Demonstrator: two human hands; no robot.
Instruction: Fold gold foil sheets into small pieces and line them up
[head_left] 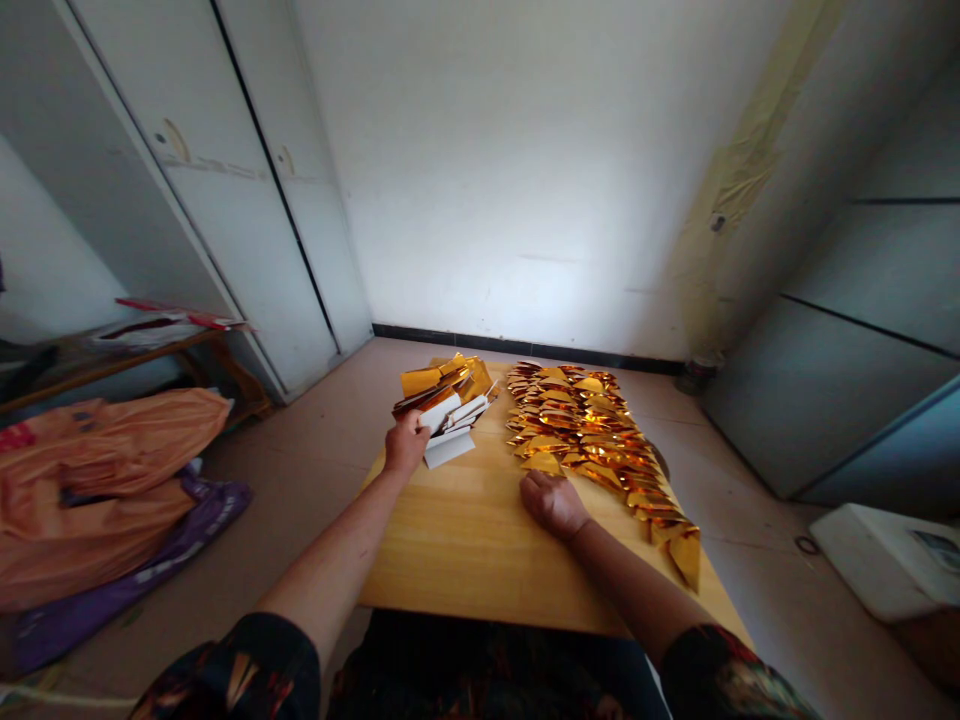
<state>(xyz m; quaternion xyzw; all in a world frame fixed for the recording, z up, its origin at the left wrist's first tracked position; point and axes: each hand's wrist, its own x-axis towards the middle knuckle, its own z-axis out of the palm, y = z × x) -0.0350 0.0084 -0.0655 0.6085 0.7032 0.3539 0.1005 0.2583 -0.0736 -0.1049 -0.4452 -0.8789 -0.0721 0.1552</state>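
My left hand (406, 443) is closed at the near left edge of a loose pile of gold foil paper (450, 375), its fingers pinching a white-backed sheet of paper (439, 412). Other sheets in this pile show white undersides and lie at uneven angles. On the right of the wooden table (450, 540) several rows of folded gold foil paper pieces (585, 420) overlap one another, reaching down toward the right edge. My right hand (553, 503) rests curled just in front of the nearest folded pieces; whatever its fingers may hold is hidden beneath the knuckles.
Behind the table are a white wall (517, 180) and a dark baseboard (487, 342). Grey cabinets (225, 200) stand at left. Orange bags (97, 470) and a purple bag (135, 590) lie on the left floor. A white box (877, 560) sits at right.
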